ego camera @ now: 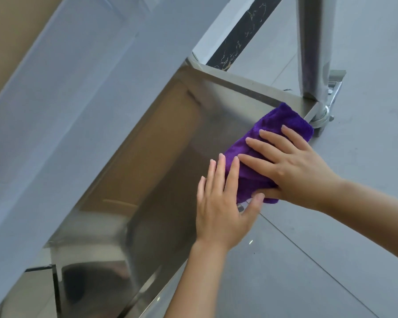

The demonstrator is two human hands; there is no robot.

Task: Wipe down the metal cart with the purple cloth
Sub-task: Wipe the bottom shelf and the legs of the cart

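Head view: both hands flat, cloth at the far corner of the shelf

Head camera looks down on the metal cart (161, 143), its shiny shelf running from lower left to upper right. The purple cloth (260, 154), folded to a long pad, lies on the shelf near its right-hand rim, close to the corner where an upright post (313, 47) meets a caster (324, 113). The right hand (292, 166) presses on the cloth with straight, spread fingers, thumb along the near edge; nothing is clenched. The left hand (218, 205) lies just beside it, fingers (221, 166) straight, their tips touching the cloth's left edge, palm over the shelf rim.

The step in hand looks like a wiping stroke along the shelf. To do it well, I would keep the right palm flat so the whole pad bears on the metal, draw it in long overlapping passes along the shelf's length, and work the cloth into the raised rim and the corner by the post, where grime likely gathers. The left hand could steady the cart, since it stands on casters over a smooth tiled floor (331, 260).
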